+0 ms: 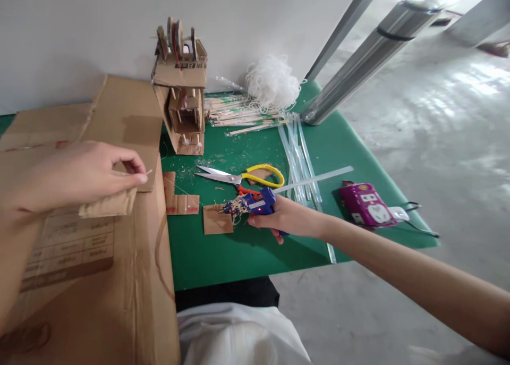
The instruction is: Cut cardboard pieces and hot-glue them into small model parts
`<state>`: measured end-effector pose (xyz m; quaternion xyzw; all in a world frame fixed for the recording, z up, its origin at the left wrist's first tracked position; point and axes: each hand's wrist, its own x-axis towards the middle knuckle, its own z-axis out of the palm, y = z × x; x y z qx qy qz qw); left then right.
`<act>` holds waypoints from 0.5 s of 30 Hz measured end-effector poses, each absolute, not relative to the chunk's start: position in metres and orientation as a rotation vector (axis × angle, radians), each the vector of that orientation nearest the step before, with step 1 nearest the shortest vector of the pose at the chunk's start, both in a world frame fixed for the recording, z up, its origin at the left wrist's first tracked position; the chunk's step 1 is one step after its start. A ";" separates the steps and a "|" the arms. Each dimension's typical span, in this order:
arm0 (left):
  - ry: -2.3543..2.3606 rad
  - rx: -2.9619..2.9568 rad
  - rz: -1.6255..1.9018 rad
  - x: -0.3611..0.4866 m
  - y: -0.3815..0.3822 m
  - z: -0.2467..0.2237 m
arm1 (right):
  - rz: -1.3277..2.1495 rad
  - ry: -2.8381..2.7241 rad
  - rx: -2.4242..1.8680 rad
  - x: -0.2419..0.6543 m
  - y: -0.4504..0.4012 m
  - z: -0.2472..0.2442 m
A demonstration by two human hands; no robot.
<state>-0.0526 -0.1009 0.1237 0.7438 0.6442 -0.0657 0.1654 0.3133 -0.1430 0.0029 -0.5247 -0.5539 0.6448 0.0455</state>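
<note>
My right hand (281, 216) is wrapped round a blue hot glue gun (261, 201), with a long clear glue stick (319, 178) coming out of its back. Glue-matted shreds cling around its nozzle, which is over a small square of cardboard (218, 224) on the green table. On the left, my left hand (99, 168) is closed, thumb and finger together, on a small corrugated cardboard piece (111, 204) above a big cardboard box. A thin sliver pokes out at the fingertips. Yellow-handled scissors (223, 177) lie just beyond the gun, blades pointing left.
A cardboard model with wheels on top (180, 70) stands at the back. Beside it are packed wooden sticks (239, 110), a white string heap (274, 83) and loose glue sticks (297, 152). A purple power strip (368, 204) lies right, near a metal post (370, 62). An L-shaped cardboard piece (183, 204) lies left.
</note>
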 end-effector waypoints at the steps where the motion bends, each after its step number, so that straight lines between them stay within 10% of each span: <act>1: 1.800 2.123 -0.293 -0.044 -0.101 0.121 | 1.993 -1.681 -1.572 0.314 -0.143 0.003; 15: 1.203 2.173 -0.558 0.013 -0.131 0.092 | 1.798 -1.332 -1.406 0.331 -0.146 0.009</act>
